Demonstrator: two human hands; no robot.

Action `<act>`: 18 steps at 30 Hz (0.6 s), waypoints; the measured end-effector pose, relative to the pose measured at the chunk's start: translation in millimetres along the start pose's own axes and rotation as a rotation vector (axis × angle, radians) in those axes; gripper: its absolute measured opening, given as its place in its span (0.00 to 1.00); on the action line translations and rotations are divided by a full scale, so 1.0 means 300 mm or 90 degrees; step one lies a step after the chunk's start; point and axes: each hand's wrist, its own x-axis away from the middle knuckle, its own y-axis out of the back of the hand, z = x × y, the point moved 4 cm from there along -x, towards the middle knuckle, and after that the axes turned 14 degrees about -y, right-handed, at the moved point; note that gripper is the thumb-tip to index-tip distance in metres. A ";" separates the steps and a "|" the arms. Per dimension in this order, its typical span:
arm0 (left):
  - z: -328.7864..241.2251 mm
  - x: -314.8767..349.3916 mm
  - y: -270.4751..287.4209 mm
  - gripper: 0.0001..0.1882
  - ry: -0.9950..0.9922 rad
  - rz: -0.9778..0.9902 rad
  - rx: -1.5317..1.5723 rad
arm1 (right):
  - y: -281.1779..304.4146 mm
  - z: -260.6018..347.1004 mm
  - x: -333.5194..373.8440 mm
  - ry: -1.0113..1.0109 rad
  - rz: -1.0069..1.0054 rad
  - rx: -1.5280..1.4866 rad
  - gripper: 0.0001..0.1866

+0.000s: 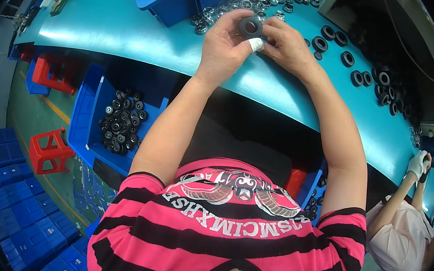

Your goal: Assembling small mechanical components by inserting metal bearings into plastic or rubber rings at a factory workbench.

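A small black rubber tyre [249, 35] is held up over the teal workbench, its round hole facing me. My left hand [223, 50] grips it from the left, fingers bent behind and thumb below; a white wrap covers the thumb tip. From the right, the curled fingers of my right hand [288, 47] pinch its edge. Whether anything sits inside the tyre's hole is unclear. Just beyond my hands, shiny chrome wheel hubs [265, 0] lie scattered on the bench. Loose black tyres [348, 59] are spread to the right of my right hand.
A blue bin [169, 11] of chrome hubs stands at the back left. Tyres heap up [390, 93] at the right. Below the bench's left edge, a blue crate [87, 103] holds assembled wheels. Red stools [50, 152] stand on the floor. A gloved co-worker [403, 224] works at far right.
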 end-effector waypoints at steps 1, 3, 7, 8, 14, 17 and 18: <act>-0.003 0.000 0.001 0.28 0.009 -0.004 -0.004 | -0.003 -0.002 -0.001 -0.009 0.010 0.011 0.17; -0.002 0.000 0.006 0.28 0.021 -0.011 -0.008 | -0.003 -0.001 -0.001 -0.029 0.022 0.019 0.16; -0.006 0.000 0.009 0.28 0.035 -0.013 -0.020 | 0.020 -0.020 -0.003 -0.101 0.009 -0.066 0.16; -0.009 -0.001 0.008 0.28 0.038 -0.012 -0.026 | 0.027 -0.036 -0.003 -0.127 0.001 -0.106 0.16; -0.006 0.001 0.012 0.29 0.050 -0.002 -0.030 | 0.078 -0.033 -0.008 -0.133 -0.038 -0.309 0.17; -0.002 0.002 0.009 0.29 0.051 0.008 -0.018 | 0.068 -0.002 -0.001 -0.153 0.005 -0.424 0.16; 0.000 0.001 0.008 0.29 0.043 0.014 -0.043 | 0.066 -0.002 0.000 -0.150 -0.001 -0.418 0.17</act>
